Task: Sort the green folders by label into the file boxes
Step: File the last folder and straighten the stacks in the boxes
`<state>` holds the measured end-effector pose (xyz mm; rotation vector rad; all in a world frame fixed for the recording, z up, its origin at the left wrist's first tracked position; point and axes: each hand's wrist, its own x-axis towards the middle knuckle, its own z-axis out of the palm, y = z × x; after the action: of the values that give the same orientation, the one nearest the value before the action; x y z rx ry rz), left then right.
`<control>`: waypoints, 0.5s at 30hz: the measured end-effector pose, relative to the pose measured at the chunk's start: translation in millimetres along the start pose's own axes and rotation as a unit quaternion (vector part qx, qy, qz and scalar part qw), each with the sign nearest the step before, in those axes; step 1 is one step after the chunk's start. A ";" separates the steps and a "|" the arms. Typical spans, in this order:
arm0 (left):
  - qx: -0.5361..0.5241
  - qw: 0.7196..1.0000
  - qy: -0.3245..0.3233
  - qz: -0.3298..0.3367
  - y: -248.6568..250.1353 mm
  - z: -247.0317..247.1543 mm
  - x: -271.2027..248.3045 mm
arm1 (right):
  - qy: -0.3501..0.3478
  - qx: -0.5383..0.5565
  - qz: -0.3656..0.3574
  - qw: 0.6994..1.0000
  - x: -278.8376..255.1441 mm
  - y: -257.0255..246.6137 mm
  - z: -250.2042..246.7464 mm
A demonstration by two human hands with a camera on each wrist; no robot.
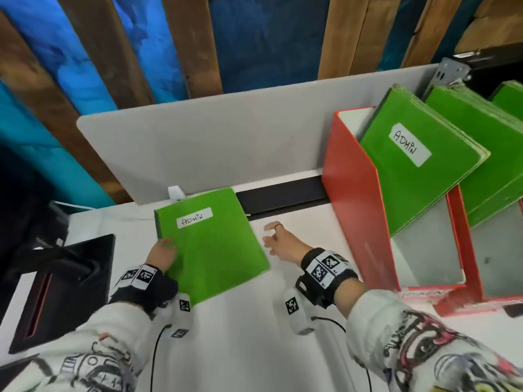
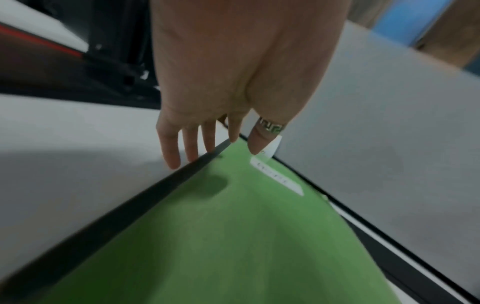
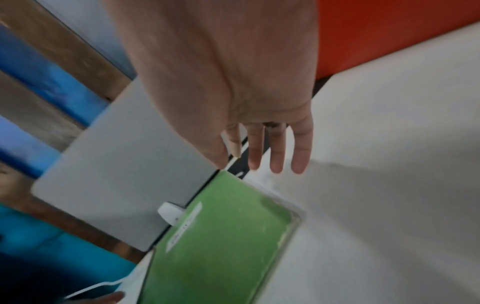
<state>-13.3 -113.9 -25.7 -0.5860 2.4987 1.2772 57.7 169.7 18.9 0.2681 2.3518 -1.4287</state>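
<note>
A green folder (image 1: 210, 244) labelled ADMIN lies on the white desk (image 1: 254, 349), at its middle. My left hand (image 1: 165, 250) is at the folder's left edge. In the left wrist view its fingers (image 2: 191, 144) hang straight beside the dark edge of the folder (image 2: 233, 236), and the ringed thumb is over the top face. My right hand (image 1: 271, 236) hovers open just right of the folder with fingers spread and nothing in it; its fingers (image 3: 276, 152) hang straight above the folder (image 3: 223, 246). A red file box (image 1: 356, 199) at the right holds several green folders (image 1: 418, 171), the front one labelled ADMIN.
More green folders (image 1: 486, 142) lean in another red box (image 1: 467, 250) further right. A grey divider panel (image 1: 226, 142) stands along the desk's back edge, with a white clip (image 1: 175, 192) at its foot. A black box (image 1: 62, 284) lies at the left.
</note>
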 end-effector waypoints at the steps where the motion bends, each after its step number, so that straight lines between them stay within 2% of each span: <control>1: 0.013 1.000 0.004 -0.024 -13.2 0.6 10.6 | 0.010 -0.020 0.008 1.000 7.8 6.3 7.0; 3: -0.004 0.998 0.019 -0.065 -33.4 2.8 26.0 | 0.015 -0.052 0.024 0.998 20.2 16.9 17.5; 5: -0.007 0.995 0.038 -0.088 -37.7 5.2 23.9 | -0.017 -0.042 0.056 0.997 27.7 25.6 25.7; 8: -0.007 0.994 0.062 -0.094 -36.0 6.7 17.1 | -0.048 -0.013 0.085 0.995 35.2 34.1 33.3; 11: -0.004 0.994 0.032 -0.104 -44.0 6.1 25.9 | -0.052 -0.018 0.097 0.994 40.2 37.1 31.8; 13: -0.049 0.994 -0.002 -0.096 -45.6 5.2 28.6 | -0.047 -0.026 0.105 0.993 42.4 40.4 28.0; 15: -0.102 0.991 0.001 -0.086 -45.8 6.5 28.8 | -0.050 -0.035 0.118 0.991 44.8 46.0 25.7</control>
<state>-16.8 -139.4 -73.7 -0.8304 2.2765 1.4733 38.5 167.1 -47.5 0.4297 2.2006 -1.2186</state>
